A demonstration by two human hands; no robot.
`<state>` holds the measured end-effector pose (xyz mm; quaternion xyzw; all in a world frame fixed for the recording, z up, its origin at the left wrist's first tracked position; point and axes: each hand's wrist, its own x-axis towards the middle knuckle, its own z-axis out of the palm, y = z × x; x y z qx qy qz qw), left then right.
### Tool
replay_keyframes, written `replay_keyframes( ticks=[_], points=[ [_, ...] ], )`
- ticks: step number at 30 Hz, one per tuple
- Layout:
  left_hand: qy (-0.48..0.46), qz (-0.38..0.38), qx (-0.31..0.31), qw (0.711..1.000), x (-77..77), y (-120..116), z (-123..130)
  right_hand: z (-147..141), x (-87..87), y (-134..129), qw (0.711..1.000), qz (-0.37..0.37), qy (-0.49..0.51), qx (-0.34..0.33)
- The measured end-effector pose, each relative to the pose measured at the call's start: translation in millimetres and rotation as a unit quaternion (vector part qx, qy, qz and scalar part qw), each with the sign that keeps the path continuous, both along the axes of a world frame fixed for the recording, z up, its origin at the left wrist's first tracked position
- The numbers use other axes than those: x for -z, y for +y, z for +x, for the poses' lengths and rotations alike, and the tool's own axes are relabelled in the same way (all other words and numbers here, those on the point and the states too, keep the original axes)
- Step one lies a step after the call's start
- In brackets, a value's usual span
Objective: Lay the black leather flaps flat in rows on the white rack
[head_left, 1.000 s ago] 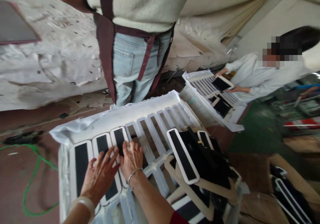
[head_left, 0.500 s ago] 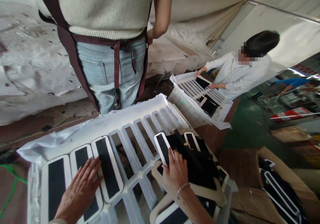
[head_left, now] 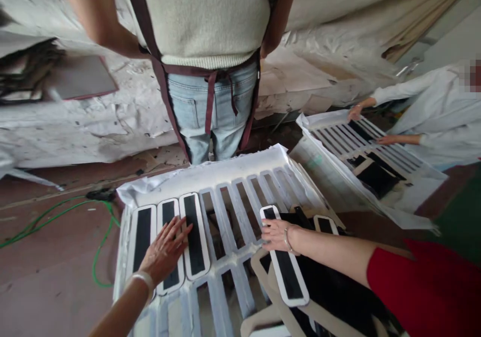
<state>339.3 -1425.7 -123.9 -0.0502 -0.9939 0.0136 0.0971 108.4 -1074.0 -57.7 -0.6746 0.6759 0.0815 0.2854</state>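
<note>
Three black panels with white rims lie side by side at the left of a white slotted rack. My left hand, fingers spread, rests across the middle panel and touches the right one. My right hand lies over the upper part of another white-rimmed black panel, its fingertips at the panel's left edge; whether it grips the panel is hard to see. Beneath this panel are beige frames and black pieces.
A person in an apron stands with their back to me just beyond the rack. At the right, a person in white has both hands at a second rack. A green cord lies on the floor at left.
The view has swung right-to-left, bringing more floor and cord in at left. The panel under my right hand now lies slanted over the beige frames, more of it showing. My left hand stays on the panels.
</note>
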Motion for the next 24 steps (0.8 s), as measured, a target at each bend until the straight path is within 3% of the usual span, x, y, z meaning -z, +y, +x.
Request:
replay_keyframes(
  ticks=[4, 7, 10, 14, 16, 18, 21, 24],
  points=[
    [-0.002, 0.001, -0.016, 1.0, -1.0, 2, 1, -10, -12.5, -14, 0.99, 0.014, 0.012, -0.142],
    [0.005, 0.005, -0.023, 1.0, -0.5, 4, 3, -26, -46.3, -11, 0.982, 0.012, 0.02, -0.188],
    [-0.004, 0.019, -0.027, 0.999, -1.0, 8, 4, -43, -90.1, 1, 0.987, -0.015, 0.047, -0.155],
    [-0.041, 0.038, -0.042, 0.998, -2.5, 13, 2, -50, -142.3, 17, 0.986, -0.069, 0.152, 0.017],
    [-0.056, 0.046, -0.046, 0.996, -2.0, 15, 0, -42, -161.7, 15, 0.967, -0.085, 0.176, 0.164],
    [-0.059, 0.059, -0.038, 0.996, -0.4, 15, -1, -27, -173.5, 2, 0.927, -0.1, 0.157, 0.325],
    [-0.05, 0.074, -0.01, 0.996, 1.7, 16, -1, 3, -171.4, -31, 0.841, -0.119, 0.076, 0.522],
    [-0.054, 0.079, 0.011, 0.995, 0.5, 16, -1, 33, -146.4, -65, 0.766, -0.137, -0.023, 0.628]
  ],
)
